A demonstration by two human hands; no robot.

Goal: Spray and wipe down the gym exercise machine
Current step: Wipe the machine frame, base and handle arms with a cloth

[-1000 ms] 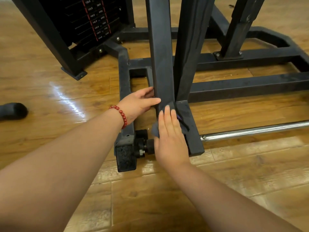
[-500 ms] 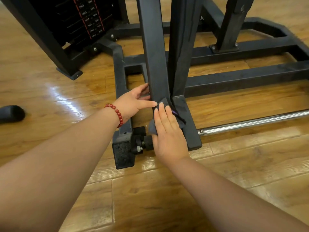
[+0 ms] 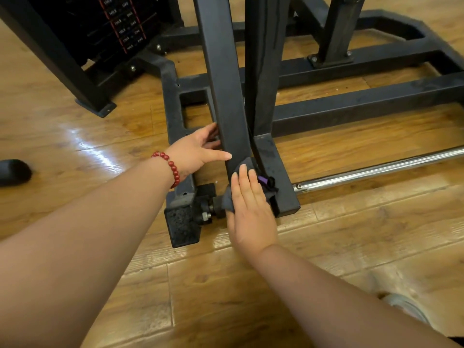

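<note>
The black steel frame of the gym machine (image 3: 351, 109) stands on a wooden floor, with two upright posts (image 3: 223, 84) rising at the centre. My right hand (image 3: 248, 209) lies flat with straight fingers, pressing a dark grey cloth (image 3: 229, 199) against the foot of the front post. A purple tag of the cloth shows beside my fingers. My left hand (image 3: 198, 151), with a red bead bracelet at the wrist, rests on the left side of the same post, thumb across its front face and fingers behind it. No spray bottle is in view.
The weight stack (image 3: 120, 28) sits at the back left behind a slanted black leg (image 3: 62, 59). A chrome bar (image 3: 376, 169) lies on the floor to the right. A black rounded object (image 3: 12, 172) is at the left edge. A shoe (image 3: 406, 307) shows at the lower right.
My right hand and the cloth have slid slightly up the base of the post. My left hand stays on the post's left side. The view has shifted a little.
</note>
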